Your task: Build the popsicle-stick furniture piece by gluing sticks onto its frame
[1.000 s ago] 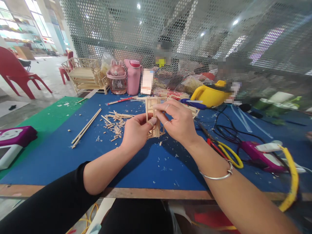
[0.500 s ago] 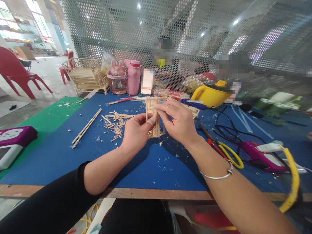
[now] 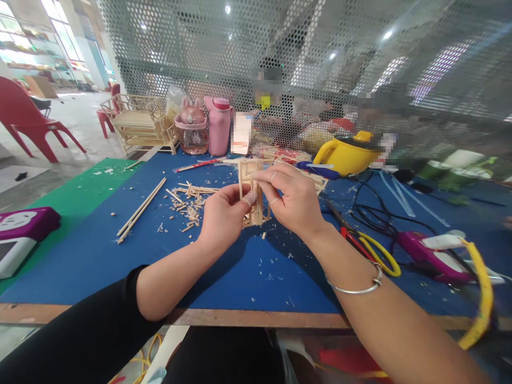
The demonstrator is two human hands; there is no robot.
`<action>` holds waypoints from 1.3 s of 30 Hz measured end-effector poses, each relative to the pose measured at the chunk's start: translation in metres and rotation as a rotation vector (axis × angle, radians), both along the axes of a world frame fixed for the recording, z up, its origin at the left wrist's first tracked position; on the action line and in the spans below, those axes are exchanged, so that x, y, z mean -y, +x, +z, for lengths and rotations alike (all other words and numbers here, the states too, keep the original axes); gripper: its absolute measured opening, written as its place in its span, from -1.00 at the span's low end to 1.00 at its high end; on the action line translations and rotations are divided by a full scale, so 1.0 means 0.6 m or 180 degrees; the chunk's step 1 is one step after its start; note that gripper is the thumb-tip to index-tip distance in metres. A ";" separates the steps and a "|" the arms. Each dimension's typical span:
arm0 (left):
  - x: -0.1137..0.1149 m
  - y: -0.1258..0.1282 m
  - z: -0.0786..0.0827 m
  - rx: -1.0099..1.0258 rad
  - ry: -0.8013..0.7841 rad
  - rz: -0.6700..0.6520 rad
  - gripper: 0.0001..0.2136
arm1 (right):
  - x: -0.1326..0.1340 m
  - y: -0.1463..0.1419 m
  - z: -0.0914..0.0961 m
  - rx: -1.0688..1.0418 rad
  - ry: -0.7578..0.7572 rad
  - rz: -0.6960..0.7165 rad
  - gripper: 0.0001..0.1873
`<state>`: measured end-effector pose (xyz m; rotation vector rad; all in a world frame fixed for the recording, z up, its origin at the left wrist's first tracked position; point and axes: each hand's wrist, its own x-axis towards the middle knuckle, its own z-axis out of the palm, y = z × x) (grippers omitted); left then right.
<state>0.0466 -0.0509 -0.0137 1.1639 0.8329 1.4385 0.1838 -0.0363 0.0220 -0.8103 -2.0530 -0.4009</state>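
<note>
A small model made of pale wooden sticks (image 3: 258, 205) is held upright just above the blue mat (image 3: 256, 282). My left hand (image 3: 228, 213) is closed round its left side, with the thumb across the front. My right hand (image 3: 294, 197) is pinched at the upper right of the model, fingertips against its front. Whatever lies between those fingertips is too small to make out. Short stick offcuts (image 3: 192, 205) are scattered left of the model, and two long wooden sticks (image 3: 142, 210) lie side by side farther left.
Scissors (image 3: 374, 250) with red and yellow handles, dark cables and a purple device (image 3: 432, 256) lie to the right. Behind are a yellow pot (image 3: 346, 156), a pink bottle (image 3: 219, 128), a clear cup (image 3: 194, 133) and a larger stick model (image 3: 140, 125) before a perforated metal screen.
Hardly anything differs. Both hands keep their hold on the model, and the view has shifted very slightly.
</note>
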 end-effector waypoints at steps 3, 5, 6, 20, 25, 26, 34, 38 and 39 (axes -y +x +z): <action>0.000 0.000 -0.001 -0.0008 0.0030 -0.0046 -0.85 | 0.000 0.000 0.000 0.0020 0.0029 -0.0004 -0.76; 0.000 0.000 -0.001 0.0009 0.0009 -0.0064 -0.86 | 0.000 0.001 0.001 0.0041 0.0047 0.0006 -0.76; 0.000 0.000 0.000 0.0020 -0.0002 -0.0073 -0.87 | 0.000 0.001 0.000 0.0049 0.0049 0.0008 -0.76; 0.005 0.001 0.010 -0.0002 -0.0201 -0.0336 -0.79 | 0.007 0.006 -0.006 -0.0119 0.0051 -0.0022 -0.75; 0.006 -0.001 0.014 0.0062 -0.0278 -0.0364 -0.80 | 0.007 0.005 -0.007 -0.0129 -0.0048 0.0046 -0.81; 0.006 -0.002 0.014 0.0066 -0.0283 -0.0378 -0.80 | 0.006 0.004 -0.008 -0.0139 -0.0053 0.0049 -0.82; 0.003 -0.004 0.012 -0.0051 -0.0218 -0.0388 -0.82 | 0.005 0.004 -0.010 -0.0227 -0.0029 0.0091 -0.86; 0.003 -0.004 0.016 0.0004 -0.0311 -0.0324 -0.84 | 0.010 0.005 -0.015 -0.0732 -0.0285 0.0159 -0.75; 0.004 -0.003 0.017 0.0007 -0.0331 -0.0313 -0.84 | 0.010 0.005 -0.017 -0.0880 -0.0389 0.0219 -0.70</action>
